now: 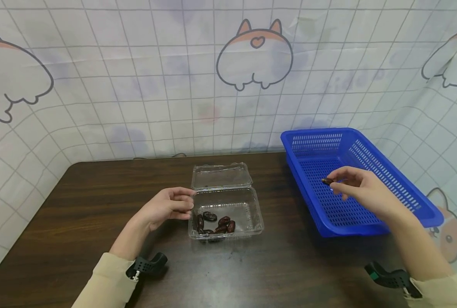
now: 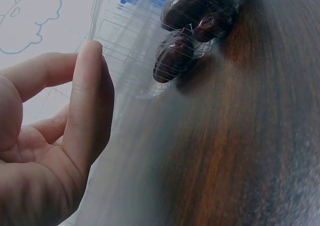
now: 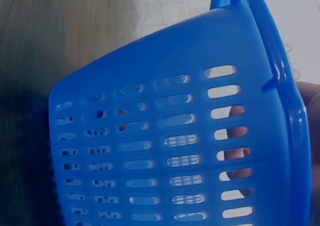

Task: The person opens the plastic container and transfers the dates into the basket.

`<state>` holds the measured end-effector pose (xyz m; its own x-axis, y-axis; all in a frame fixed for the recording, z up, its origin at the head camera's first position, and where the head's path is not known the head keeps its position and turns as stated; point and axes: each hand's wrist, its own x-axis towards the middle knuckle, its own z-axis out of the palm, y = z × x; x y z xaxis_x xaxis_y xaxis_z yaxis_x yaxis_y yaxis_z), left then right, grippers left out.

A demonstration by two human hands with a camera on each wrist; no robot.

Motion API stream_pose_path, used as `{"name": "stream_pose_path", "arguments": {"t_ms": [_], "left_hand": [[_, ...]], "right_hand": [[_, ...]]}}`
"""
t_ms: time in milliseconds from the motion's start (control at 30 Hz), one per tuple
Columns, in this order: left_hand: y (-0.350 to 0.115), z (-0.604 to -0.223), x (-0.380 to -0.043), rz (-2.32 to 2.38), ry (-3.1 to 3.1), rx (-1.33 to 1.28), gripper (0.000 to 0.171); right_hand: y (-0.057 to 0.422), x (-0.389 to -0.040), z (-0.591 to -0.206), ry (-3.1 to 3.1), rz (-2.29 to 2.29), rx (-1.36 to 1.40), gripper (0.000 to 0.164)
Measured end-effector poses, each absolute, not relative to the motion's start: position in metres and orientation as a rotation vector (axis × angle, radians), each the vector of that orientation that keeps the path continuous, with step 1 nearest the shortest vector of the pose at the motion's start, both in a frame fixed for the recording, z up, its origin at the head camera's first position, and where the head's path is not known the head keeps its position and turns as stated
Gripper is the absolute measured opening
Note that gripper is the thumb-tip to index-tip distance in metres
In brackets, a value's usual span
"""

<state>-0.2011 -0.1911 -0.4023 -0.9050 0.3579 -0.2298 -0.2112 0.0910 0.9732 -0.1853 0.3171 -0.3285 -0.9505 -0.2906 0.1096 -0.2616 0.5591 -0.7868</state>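
Now the left hand (image 1: pixel 167 206) pinched the clear container (image 1: pixel 247 209) at its left edge, while the right hand (image 1: pixel 361 188) pinched a date (image 1: pixel 327 181) over the blue basket (image 1: pixel 309 201)! More dates (image 1: pixel 210 216) lay inside the container, on a dark wood-grain table (image 1: pixel 97 205). Behind hung a gridded, cartoon-printed wall covering (image 1: pixel 155 64); the basket blocked most of the right wrist view.

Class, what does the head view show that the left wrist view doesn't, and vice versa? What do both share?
Head only: the right hand, pinching a date over the blue basket.
Left wrist only: the left hand's palm.
Both: the left hand, the clear clamshell, dates inside it, the wood-grain table, printed backdrop, and apparently some basket.
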Motion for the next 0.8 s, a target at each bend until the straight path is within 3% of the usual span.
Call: {"name": "stream_pose_path", "arguments": {"t_ms": [800], "left_hand": [[-0.1912, -0.4036, -0.2017, 1.878, 1.955, 0.153, 0.050]], "right_hand": [[0.3256, -0.1850, -0.3338, 2.663, -1.372, -0.490, 0.026]]}}
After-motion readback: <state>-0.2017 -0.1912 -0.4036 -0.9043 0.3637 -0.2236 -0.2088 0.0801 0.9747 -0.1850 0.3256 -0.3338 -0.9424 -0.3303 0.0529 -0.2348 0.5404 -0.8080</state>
